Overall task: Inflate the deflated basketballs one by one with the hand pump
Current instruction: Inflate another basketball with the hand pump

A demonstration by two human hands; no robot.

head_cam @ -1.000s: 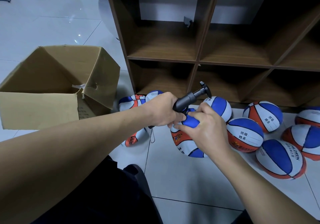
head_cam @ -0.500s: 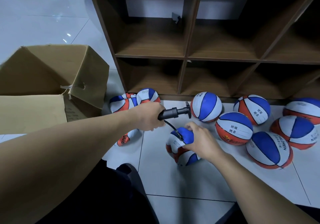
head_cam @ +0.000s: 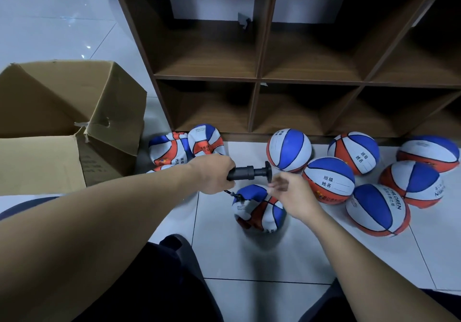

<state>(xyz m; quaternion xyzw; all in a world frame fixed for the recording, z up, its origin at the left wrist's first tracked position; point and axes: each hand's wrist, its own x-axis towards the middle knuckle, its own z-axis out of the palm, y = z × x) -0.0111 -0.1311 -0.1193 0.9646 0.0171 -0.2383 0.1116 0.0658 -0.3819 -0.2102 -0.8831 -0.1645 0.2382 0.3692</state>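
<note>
Black pump (head_cam: 245,173) in left fingers (head_cam: 228,172) — right fingers (head_cam: 275,186) blurred.

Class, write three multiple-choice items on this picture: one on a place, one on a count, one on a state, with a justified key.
1. Where is the open brown cardboard box?
A. left of the wooden shelf unit
B. inside it
C. on top of it

2. How many round, inflated balls lie on the white tiled floor at right?
A. two
B. six
C. ten

3. The left hand:
A. lies flat on the floor
B. grips the black hand pump
C. holds a ball

Key: 1 A, box stands beside the shelf; 2 B, six round balls; 3 B, fingers wrap the barrel.
</note>
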